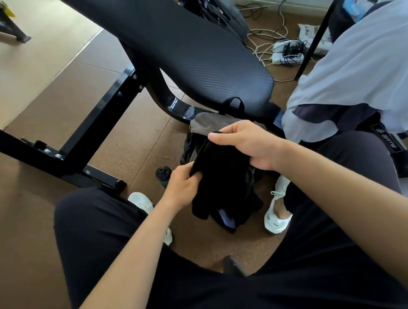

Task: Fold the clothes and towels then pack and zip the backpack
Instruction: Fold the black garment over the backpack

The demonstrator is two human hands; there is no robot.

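I hold a folded black garment (223, 177) between my knees, above the floor. My left hand (182, 187) grips its left edge and my right hand (245, 143) grips its top end. Right behind and below the garment stands the dark backpack (204, 125), its grey top and black carry loop showing; the garment hides its opening, so I cannot tell whether the garment is partly inside it. A pale lavender cloth (358, 74) lies draped over the seat at my right.
A black padded bench (183, 43) slants across the view above the backpack, with its metal frame (72, 148) at the left. A small black bottle (163, 175) stands on the cork floor near my left shoe. Cables and a power strip (285, 52) lie by the wall.
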